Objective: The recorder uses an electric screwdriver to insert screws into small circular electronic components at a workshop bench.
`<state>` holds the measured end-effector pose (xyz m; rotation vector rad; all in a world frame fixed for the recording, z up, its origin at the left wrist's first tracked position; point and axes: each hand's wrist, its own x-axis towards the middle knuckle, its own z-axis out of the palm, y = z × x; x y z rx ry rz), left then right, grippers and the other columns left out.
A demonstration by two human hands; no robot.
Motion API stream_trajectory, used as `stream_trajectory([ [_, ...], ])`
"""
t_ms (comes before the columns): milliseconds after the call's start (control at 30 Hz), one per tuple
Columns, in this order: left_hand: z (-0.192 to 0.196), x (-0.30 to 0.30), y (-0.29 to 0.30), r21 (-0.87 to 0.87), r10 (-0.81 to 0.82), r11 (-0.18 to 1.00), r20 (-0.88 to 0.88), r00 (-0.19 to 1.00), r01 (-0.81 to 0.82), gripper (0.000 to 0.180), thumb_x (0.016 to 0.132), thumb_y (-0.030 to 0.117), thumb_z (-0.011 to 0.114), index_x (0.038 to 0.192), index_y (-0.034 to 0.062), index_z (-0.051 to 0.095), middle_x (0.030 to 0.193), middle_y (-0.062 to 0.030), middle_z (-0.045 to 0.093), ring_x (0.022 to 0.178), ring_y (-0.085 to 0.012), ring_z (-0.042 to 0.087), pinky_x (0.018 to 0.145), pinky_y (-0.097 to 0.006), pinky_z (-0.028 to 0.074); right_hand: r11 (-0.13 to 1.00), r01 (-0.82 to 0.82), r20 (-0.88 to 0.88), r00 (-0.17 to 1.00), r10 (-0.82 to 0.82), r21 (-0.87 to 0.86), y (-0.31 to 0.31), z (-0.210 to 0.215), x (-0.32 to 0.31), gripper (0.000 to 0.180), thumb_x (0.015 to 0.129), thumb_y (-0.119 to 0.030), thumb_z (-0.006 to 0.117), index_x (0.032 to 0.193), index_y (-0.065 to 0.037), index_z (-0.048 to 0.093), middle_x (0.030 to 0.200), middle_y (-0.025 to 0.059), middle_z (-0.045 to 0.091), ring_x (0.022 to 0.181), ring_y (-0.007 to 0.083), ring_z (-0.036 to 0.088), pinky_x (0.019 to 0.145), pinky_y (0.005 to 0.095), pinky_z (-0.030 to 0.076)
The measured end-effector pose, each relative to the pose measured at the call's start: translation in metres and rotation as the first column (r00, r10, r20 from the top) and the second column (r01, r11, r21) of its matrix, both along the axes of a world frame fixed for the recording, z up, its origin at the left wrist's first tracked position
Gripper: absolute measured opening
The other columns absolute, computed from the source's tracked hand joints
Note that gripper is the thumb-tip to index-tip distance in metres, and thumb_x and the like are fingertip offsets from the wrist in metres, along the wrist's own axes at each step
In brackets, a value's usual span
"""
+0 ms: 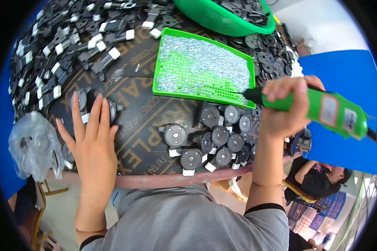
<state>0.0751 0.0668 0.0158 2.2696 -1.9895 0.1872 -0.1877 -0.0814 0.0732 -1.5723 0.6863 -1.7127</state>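
My right hand (pixel 282 100) is wrapped round a green electric screwdriver (pixel 316 103), held nearly level. Its black tip reaches over the right end of a green tray (pixel 156 81) full of small silvery screws. Whether a screw sits on the tip is too small to tell. My left hand (pixel 92 136) lies with fingers spread over black parts with round discs; one disc part (pixel 80 99) shows by the fingertips. The palm hides some of what lies beneath. Several similar disc parts (pixel 176 135) with white tabs are grouped below the tray.
Loose black pieces with white ends (pixel 107 60) cover the table's far left. A green basket (pixel 222 19) of dark parts stands behind the tray, with flat black pieces (pixel 272 60) heaped beside it. A clear plastic bag (pixel 33 144) lies left. Another person (pixel 322 180) sits at the right.
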Motion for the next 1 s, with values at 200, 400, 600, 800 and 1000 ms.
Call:
stream_trajectory([
  [200,-0.003,-0.029,0.02,-0.056,-0.129,0.991,-0.219,0.967,0.12,0.041,0.093,0.019,0.064,0.131,0.0039,0.063,0.137,-0.0079,0.056,0.144,-0.0383,0.035,0.116,-0.065,0.012,1.0,-0.001,-0.077,0.997,0.002,0.008,-0.017,-0.021,0.001,0.021,0.096,-0.008,0.052,0.114,-0.008,0.042,0.065,0.0074,0.048,0.051,0.0176,0.048,0.052,0.0353,0.047],
  [400,-0.008,-0.038,0.024,-0.145,-0.239,0.97,-0.441,0.865,0.194,0.048,0.081,0.021,0.079,0.124,0.0061,0.066,0.124,-0.0077,0.063,0.133,-0.036,0.05,0.113,-0.06,0.026,1.0,-0.019,-0.068,0.997,0.02,0.009,-0.023,-0.027,0.005,0.022,0.094,-0.007,0.054,0.112,-0.005,0.041,0.064,0.0083,0.049,0.049,0.0176,0.047,0.049,0.0337,0.046],
  [600,-0.015,-0.043,0.026,-0.172,-0.275,0.961,-0.551,0.788,0.216,0.057,0.075,0.025,0.083,0.125,0.0054,0.064,0.124,-0.0097,0.063,0.132,-0.0358,0.051,0.112,-0.057,0.03,0.999,-0.024,-0.071,0.997,0.026,0.023,-0.019,-0.024,0.005,0.022,0.094,-0.006,0.054,0.112,-0.007,0.042,0.065,0.0077,0.049,0.049,0.0172,0.048,0.052,0.0348,0.047],
  [800,-0.02,-0.038,0.015,-0.169,-0.235,0.971,-0.788,0.569,0.168,0.065,0.069,0.024,0.088,0.125,0.003,0.064,0.127,-0.0122,0.062,0.134,-0.0382,0.048,0.114,-0.054,0.031,0.987,-0.146,0.147,0.98,0.136,0.062,-0.001,-0.005,0.011,0.024,0.098,-0.003,0.052,0.118,-0.011,0.042,0.064,0.0065,0.05,0.048,0.0173,0.049,0.048,0.0338,0.047],
  [1000,-0.021,-0.04,0.011,-0.181,-0.267,0.963,-0.765,0.587,0.202,0.048,0.071,0.016,0.086,0.116,0.0082,0.07,0.115,-0.0076,0.069,0.131,-0.0352,0.054,0.113,-0.052,0.033,0.909,-0.417,-0.135,0.9,0.415,0.011,0.082,0.041,0.036,0.019,0.102,-0.018,0.051,0.118,-0.008,0.046,0.069,0.0061,0.053,0.053,0.0172,0.054,0.048,0.0317,0.048],
])
